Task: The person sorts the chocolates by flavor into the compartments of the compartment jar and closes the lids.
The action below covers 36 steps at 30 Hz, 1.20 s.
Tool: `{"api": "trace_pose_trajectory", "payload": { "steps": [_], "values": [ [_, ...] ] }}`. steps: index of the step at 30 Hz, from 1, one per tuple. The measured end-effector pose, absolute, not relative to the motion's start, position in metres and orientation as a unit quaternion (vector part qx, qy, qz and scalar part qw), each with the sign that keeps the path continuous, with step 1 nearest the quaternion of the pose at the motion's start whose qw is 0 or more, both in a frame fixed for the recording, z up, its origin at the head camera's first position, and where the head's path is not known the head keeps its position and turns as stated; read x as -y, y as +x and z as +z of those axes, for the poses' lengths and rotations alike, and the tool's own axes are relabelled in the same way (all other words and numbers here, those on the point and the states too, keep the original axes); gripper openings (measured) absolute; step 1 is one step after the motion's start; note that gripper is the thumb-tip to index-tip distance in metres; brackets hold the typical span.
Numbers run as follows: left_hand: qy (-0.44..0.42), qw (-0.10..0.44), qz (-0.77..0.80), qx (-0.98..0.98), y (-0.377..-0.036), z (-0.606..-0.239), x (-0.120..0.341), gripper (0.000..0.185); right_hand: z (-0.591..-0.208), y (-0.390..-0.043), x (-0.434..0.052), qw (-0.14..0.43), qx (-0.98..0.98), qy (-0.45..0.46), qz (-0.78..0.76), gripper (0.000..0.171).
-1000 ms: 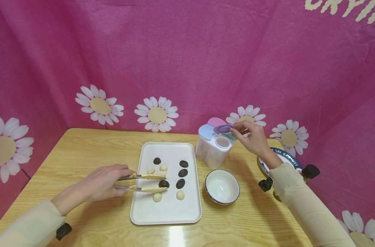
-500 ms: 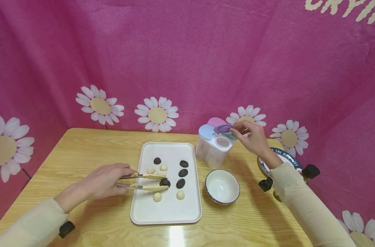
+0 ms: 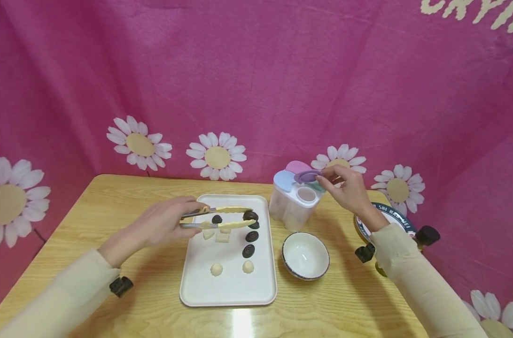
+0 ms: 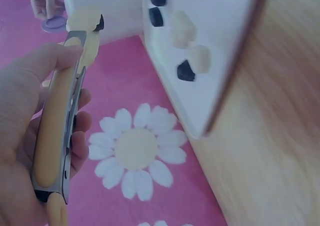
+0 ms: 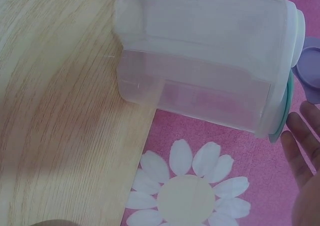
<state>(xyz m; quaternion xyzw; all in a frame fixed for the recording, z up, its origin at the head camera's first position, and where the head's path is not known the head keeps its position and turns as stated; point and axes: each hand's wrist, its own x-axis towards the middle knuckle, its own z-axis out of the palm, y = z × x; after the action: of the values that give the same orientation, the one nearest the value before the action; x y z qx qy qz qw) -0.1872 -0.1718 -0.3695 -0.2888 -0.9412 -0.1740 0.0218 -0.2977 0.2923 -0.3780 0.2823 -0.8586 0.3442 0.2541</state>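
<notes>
Above the white rectangular tray (image 3: pixel 229 291), a dark oval chocolate piece (image 3: pixel 250 215) is being carried in yellow tongs (image 3: pixel 216 218) squeezed by the left hand (image 3: pixel 161 227). At the clear plastic container (image 3: pixel 291 206), its purple lid flap (image 3: pixel 306 176) is being pinched open by the right hand (image 3: pixel 347 190); the piece probably needs releasing into the opening.

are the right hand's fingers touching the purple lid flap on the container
Touching. The head view shows the right hand pinching the edge of the raised purple lid flap on the clear container, with no gap at the fingertips.

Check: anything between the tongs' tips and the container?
Nothing but bare tray edge and table between tongs, gripping a dark piece, and container; head view.
</notes>
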Motion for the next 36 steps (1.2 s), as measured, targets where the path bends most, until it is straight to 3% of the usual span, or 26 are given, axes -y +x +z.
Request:
{"api": "trace_pose_trajectory", "payload": {
  "steps": [11, 36],
  "values": [
    [-0.312, 0.065, -0.203, 0.926, -0.209, -0.360, 0.128, 0.056, -0.376, -0.296, -0.293, 0.254, 0.862, 0.286, 0.334, 0.011],
    [-0.346, 0.058, -0.220, 0.910, -0.245, -0.340, 0.054, 0.049, -0.374, -0.296, -0.293, 0.258, 0.864, 0.285, 0.326, 0.011]
  ]
}}
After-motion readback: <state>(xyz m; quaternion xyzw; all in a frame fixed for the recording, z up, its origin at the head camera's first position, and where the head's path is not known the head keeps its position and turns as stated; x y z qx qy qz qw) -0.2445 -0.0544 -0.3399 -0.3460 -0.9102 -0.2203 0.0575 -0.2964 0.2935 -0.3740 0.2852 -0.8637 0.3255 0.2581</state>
